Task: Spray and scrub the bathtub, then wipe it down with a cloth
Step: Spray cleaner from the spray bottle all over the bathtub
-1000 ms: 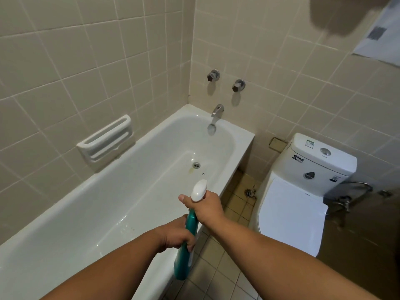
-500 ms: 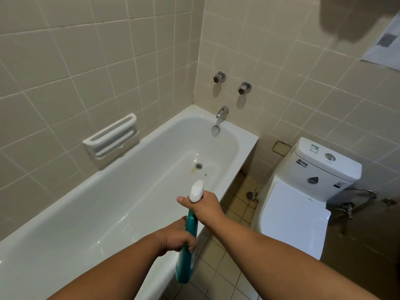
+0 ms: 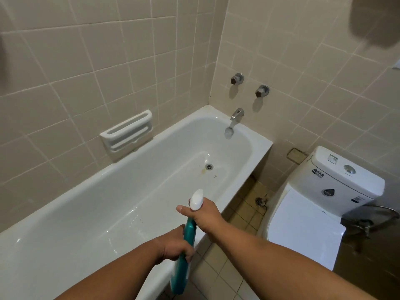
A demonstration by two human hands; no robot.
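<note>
**Two hands hold a spray bottle by the bathtub**

Both hands hold one spray bottle (image 3: 190, 232). The left hand (image 3: 176, 249) grips the green middle of it. The right hand (image 3: 206, 215) is curled round the neck, just under the white spray top (image 3: 196, 200), with the thumb sticking out to the left. The bottle is tilted. Its white top points toward the far end of the tub and its bottom end hangs low by the near rim.

The white bathtub (image 3: 258, 146) runs along the tiled wall on the left. The arms and the bottle hide part of its near rim. At the bottom of the tub is a round drain (image 3: 209, 166) with a yellow-brown stain (image 3: 203, 171) just beside it. A metal spout (image 3: 236, 116) sticks out of the end wall over the tub, and two taps (image 3: 237, 78) sit higher up on that wall. A white soap holder (image 3: 127, 131) is on the side wall above the tub.

To the right stands a white toilet (image 3: 303, 230) with its lid down. Its tank (image 3: 357, 187) has a round silver button (image 3: 349, 169) on top. There is a small sticker (image 3: 332, 158) and some dark writing (image 3: 319, 173) on the tank, but both are too small to read. Between the tub and the toilet the tiled floor (image 3: 216, 269) has a small floor drain (image 3: 259, 201). A metal pipe (image 3: 365, 226) sits by the toilet on the right.
</note>
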